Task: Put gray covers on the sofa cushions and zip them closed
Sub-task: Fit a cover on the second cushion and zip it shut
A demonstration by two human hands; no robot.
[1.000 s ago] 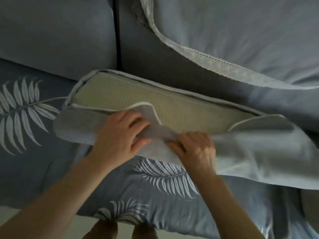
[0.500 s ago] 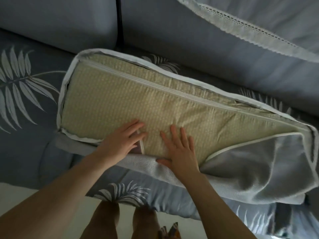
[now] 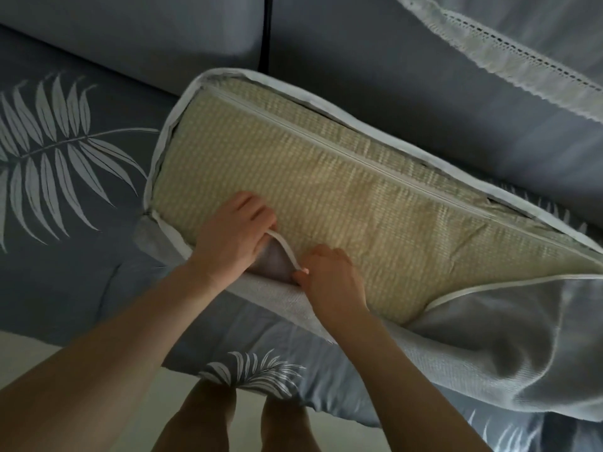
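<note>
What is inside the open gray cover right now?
The gray cover holds a yellow-green woven cushion, its broad face exposed through the unzipped opening. Both hands grip the white zipper edge; the cushion's underside is hidden.

Left hand (image 3: 230,239) and right hand (image 3: 329,278) pinch the gray cover's (image 3: 509,370) white edge over the cushion (image 3: 326,197).

- A home living room, seen from above by someone standing at a sofa (image 3: 391,93).
- The sofa has gray-blue upholstered back cushions (image 3: 130,31) with a dark seam between them.
- A gray-blue throw with white fern leaf prints (image 3: 58,151) covers the seat.
- A pale cloth with a lace trim (image 3: 496,53) drapes over the backrest at upper right.
- Bare legs (image 3: 208,419) stand on a pale floor (image 3: 32,340) at the sofa's front edge.
</note>
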